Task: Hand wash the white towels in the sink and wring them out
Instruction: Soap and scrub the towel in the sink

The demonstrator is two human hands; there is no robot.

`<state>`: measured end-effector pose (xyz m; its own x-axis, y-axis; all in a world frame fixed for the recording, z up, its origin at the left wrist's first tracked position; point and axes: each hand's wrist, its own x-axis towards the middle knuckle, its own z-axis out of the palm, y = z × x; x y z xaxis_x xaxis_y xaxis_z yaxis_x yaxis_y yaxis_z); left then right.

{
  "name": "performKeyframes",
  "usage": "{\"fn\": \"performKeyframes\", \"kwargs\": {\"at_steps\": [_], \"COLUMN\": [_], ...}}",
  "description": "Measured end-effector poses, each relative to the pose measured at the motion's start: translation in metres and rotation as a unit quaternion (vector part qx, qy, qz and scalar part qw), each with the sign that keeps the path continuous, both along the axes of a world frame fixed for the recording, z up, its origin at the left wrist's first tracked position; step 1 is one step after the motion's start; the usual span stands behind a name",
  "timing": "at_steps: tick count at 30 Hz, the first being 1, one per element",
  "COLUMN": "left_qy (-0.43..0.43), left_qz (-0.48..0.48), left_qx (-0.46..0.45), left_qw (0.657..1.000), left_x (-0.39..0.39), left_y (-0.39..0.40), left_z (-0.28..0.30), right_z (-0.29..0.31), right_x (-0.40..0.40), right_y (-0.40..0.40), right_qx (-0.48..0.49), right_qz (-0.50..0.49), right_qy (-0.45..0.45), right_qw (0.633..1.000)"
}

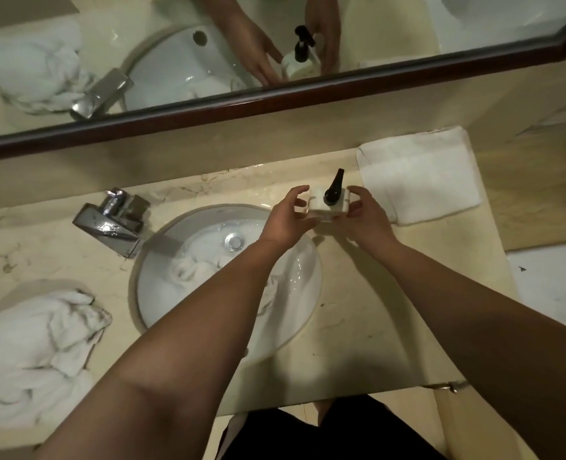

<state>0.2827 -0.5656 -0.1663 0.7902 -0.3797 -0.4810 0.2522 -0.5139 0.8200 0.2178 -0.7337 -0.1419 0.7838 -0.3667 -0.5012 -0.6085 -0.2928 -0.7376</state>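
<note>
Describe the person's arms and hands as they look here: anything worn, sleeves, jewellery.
Both forearms are bare right up to the bottom edge of the picture; no sleeves show. The left hand and right hand wear no gloves, and no watch, bracelet or ring can be seen. Dark clothing shows below, between the arms.

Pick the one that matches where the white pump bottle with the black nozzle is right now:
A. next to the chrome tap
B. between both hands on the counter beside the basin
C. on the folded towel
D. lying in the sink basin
B: the white pump bottle with the black nozzle sits upright on the marble counter, with the left hand and right hand on either side of it.
</note>
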Motion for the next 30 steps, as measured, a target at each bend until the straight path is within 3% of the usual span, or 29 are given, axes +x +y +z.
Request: {"fn": "performKeyframes", "kwargs": {"at_steps": [6,12,18,24,27,30], "left_qy": [0.002,0.028,0.113,0.143,0.145,0.16], "left_qz": [0.049,0.118,0.186,0.185,0.222,0.276], "left_qx": [0.03,0.119,0.166,0.189,0.177,0.15], "left_qw": [0.998,0.985,0.962,0.954,0.948,0.936], "left_x": [-0.019,-0.054,-0.084,-0.092,-0.083,-0.072], "left_y": [0.045,0.135,0.225,0.278,0.288,0.291], "left_z": [0.008,-0.007,-0.033,-0.074,-0.092,-0.109], "right_z": [-0.02,-0.034,-0.051,-0.084,-0.103,-0.125], "right_x": [-0.017,-0.026,-0.006,0.027,0.04,0.052], "right_y": [0.021,0.086,0.16,0.232,0.264,0.29], "right_qx": [-0.022,0.038,0.116,0.025,-0.06,-0.081], "right_qz": [-0.062,-0.031,0.055,0.188,0.265,0.29], "right_qy": [0.149,0.141,0.151,0.155,0.134,0.118], "right_qw": [0.987,0.989,0.98,0.97,0.953,0.946]}}
